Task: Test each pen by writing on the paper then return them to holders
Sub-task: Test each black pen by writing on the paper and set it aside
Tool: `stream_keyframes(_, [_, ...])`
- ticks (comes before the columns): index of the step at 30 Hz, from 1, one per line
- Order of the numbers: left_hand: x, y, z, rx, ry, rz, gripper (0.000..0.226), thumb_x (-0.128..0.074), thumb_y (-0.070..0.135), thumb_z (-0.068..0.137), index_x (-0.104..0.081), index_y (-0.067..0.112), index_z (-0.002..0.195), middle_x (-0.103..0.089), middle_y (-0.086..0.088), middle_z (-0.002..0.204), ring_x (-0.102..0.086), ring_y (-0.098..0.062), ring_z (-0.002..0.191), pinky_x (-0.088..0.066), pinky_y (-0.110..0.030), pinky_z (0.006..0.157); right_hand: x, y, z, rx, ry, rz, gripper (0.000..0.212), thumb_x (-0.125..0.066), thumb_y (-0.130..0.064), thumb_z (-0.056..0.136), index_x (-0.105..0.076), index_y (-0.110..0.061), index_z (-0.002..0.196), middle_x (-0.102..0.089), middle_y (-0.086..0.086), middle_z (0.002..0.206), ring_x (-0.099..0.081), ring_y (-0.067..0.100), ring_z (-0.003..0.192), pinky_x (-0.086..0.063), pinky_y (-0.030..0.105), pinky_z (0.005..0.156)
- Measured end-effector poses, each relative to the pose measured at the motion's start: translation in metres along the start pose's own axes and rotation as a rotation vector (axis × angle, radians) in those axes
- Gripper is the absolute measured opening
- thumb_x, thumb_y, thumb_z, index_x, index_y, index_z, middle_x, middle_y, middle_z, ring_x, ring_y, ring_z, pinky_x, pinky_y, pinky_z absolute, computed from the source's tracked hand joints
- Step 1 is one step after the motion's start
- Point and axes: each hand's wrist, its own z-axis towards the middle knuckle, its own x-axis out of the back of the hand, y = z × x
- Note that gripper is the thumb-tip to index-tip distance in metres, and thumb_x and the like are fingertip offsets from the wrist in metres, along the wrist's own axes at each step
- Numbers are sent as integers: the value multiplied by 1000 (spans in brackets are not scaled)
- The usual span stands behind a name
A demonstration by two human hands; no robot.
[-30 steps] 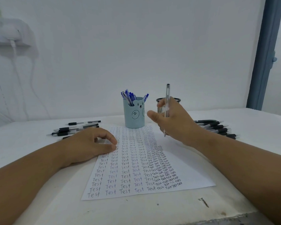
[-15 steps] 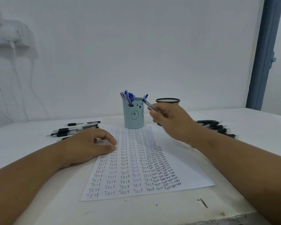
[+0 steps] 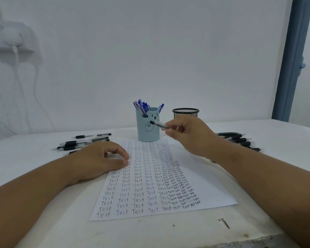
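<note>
Head view. At centre: white paper [image 3: 200, 190] lying on the white table [image 3: 168, 233], filled with columns of handwritten "Test", large and spaced on the left, small and crowded toward 3 o'clock; right margin blank.

At 9 o'clock of the sheet: left hand [image 3: 97, 161] resting on the paper's left edge, fingers loosely curled, fingertips on the sheet, holding nothing.

At 12 o'clock of the sheet, just beyond its far edge: light blue holder [image 3: 148, 130] with a drawn bear face (no lettering legible), stuffed with blue pens [image 3: 141, 106] standing upright and leaning.

At 1 o'clock: black mesh holder [image 3: 185, 113], partly hidden behind the right hand [image 3: 188, 135].

Right hand raised above the far right corner of the paper, fingers curled and clamped on a clear-barrelled pen [image 3: 158, 124] with a black end, held nearly level, pointing toward 9 o'clock in front of the blue holder's bear face.

At 10 o'clock: a cluster of black-grip pens [image 3: 82, 142] lying flat on the table.

At 3 o'clock: another row of black pens [image 3: 238, 139] lying flat beyond the right forearm.

At 5 o'clock, near the table edge: a small nail [image 3: 225, 223].
</note>
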Motion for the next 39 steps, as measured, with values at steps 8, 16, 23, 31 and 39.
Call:
stream_keyframes(8, [-1, 2, -1, 1, 3, -8, 16, -78, 47, 79, -72, 51, 93, -61, 25, 121, -53, -1, 115, -40, -30, 102, 36, 9, 11, -85, -46, -287, 15, -69, -15, 94, -78, -25, 102, -61, -15, 88, -59, 10, 83, -38, 4, 64])
stream_keyframes(16, [-1, 4, -1, -5, -5, -12, 15, -77, 45, 81, -72, 50, 93, -62, 27, 118, -49, 6, 112, -37, -26, 93, 77, 25, 2, -289, -165, -472, 36, -56, 5, 88, -76, -21, 103, -68, -1, 91, -58, 12, 73, -44, 17, 57])
stream_keyframes(23, [0, 3, -1, 7, -7, -2, 18, -76, 48, 79, -71, 51, 96, -60, 27, 123, -49, 4, 114, -36, -30, 99, 73, 36, 7, -354, -199, -520, 40, -57, 6, 84, -72, -30, 89, -71, 1, 91, -69, 22, 87, -60, 38, 82])
stream_keyframes(31, [-1, 4, -1, 9, -5, -11, 19, -76, 49, 77, -71, 50, 95, -60, 27, 122, -48, 4, 114, -37, -31, 99, 72, 33, 5, -355, -207, -460, 30, -53, -4, 80, -61, -33, 84, -64, -1, 98, -65, 21, 88, -58, 36, 78])
stream_keyframes(39, [-1, 4, -1, 22, -1, 10, 21, -76, 51, 76, -70, 52, 96, -59, 28, 122, -49, 3, 115, -38, -33, 103, 46, 13, 4, -123, -111, -378, 24, -60, -6, 81, -62, -27, 91, -63, -7, 98, -57, 12, 85, -50, 29, 78])
